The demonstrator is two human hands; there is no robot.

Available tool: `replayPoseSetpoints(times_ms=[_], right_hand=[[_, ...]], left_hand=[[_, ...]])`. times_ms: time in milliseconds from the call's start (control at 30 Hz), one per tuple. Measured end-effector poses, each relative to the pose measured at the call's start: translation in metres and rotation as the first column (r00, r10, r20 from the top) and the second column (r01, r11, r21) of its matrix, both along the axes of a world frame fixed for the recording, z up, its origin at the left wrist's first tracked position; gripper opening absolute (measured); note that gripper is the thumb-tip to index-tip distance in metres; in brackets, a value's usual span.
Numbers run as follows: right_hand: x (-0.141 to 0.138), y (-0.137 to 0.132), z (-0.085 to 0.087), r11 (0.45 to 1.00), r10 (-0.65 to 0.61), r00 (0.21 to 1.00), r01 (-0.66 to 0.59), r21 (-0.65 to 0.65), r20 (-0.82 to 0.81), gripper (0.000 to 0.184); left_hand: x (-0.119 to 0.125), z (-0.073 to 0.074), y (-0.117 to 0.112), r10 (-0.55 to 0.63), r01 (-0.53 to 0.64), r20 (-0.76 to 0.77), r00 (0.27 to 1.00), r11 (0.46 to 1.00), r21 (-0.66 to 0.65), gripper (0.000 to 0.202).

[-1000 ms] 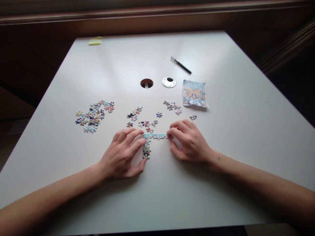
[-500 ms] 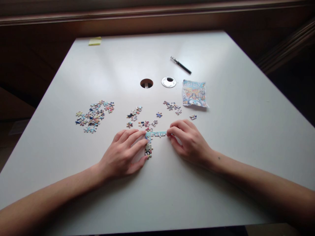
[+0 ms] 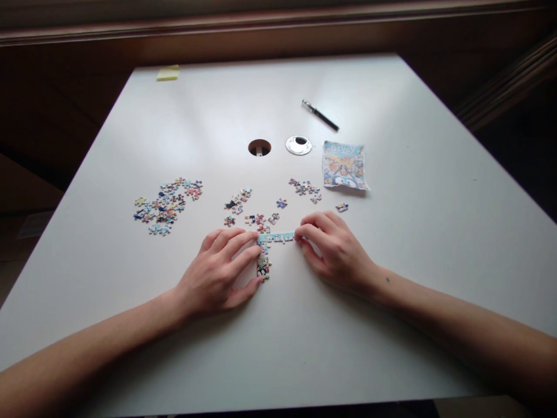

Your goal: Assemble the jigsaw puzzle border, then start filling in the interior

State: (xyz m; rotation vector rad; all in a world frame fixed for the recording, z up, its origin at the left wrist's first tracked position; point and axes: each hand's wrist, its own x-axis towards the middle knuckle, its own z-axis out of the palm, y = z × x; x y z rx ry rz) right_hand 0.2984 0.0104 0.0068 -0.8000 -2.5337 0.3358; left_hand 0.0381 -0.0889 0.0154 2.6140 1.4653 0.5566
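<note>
An L of joined puzzle pieces lies on the white table: a light blue strip across, with a short colourful column hanging from its left end. My left hand curls beside the column, fingertips on the strip's left end and thumb at the column's foot. Pinching the strip's right end are the fingers of my right hand. Loose pieces lie just beyond the strip.
A larger heap of loose pieces is at the left and a small cluster at the right. Further back are a printed picture sheet, a black pen, a cable hole, its metal cap and a yellow sticky pad.
Both hands have nudged the joined pieces slightly away from me and to the right. The left thumb has closed in on the foot of the column.
</note>
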Motion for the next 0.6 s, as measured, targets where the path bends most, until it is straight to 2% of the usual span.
replayPoseSetpoints(times_ms=[333,600], right_hand=[[-0.0001,0.0001,0.0007,1.0,0.002,1.0,-0.002,0.01,0.008,0.013],[-0.0014,0.0,0.0015,1.0,-0.002,1.0,0.002,0.002,0.0,0.013]], left_hand=[[0.0013,0.0031,0.0006,-0.015,0.014,-0.021,1.0,0.999,-0.045,0.054],[0.0021,-0.0021,0.0004,0.114,-0.114,-0.011,0.993,0.993,0.026,0.051]])
